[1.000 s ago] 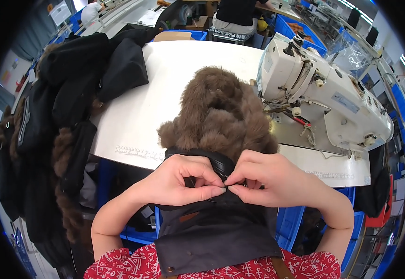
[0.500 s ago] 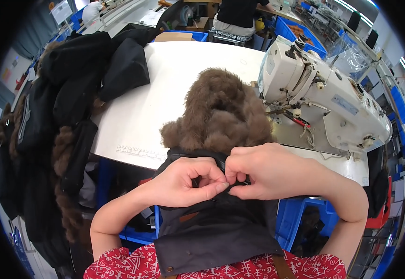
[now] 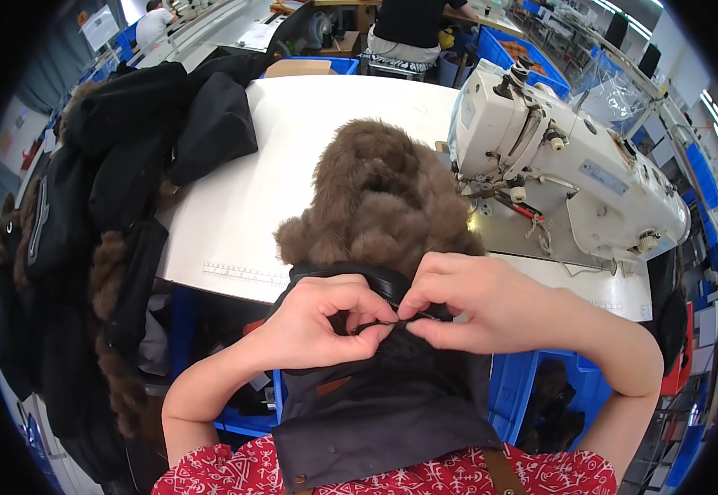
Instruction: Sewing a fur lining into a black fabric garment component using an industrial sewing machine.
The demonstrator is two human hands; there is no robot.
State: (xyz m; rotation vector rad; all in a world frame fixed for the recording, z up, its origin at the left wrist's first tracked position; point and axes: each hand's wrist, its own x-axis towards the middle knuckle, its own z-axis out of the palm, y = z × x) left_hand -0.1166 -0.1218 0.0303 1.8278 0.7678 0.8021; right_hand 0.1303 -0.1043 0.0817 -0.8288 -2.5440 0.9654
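My left hand (image 3: 314, 322) and my right hand (image 3: 487, 301) meet fingertip to fingertip over a black garment (image 3: 384, 283) at the table's near edge. Each pinches thumb against forefinger on the black cloth; the exact bit between the tips is too small to make out. What looks like a zip or seam line runs beside my right fingers. Thick brown fur trim (image 3: 375, 177) joins the garment and lies spread on the white table (image 3: 293, 124) beyond my hands. A dark grey apron (image 3: 384, 437) covers my front below.
A white sewing machine (image 3: 573, 165) stands on the table's right. Black fur-trimmed garments (image 3: 128, 165) are heaped at the left. A printed ruler (image 3: 243, 271) marks the near table edge. Blue bins (image 3: 512, 396) sit underneath. Another person (image 3: 408, 33) sits beyond the table.
My fingertips have shifted slightly and my right fingers have opened out somewhat, showing more of the line beside them. The whole view has moved a little; the garment stays in place.
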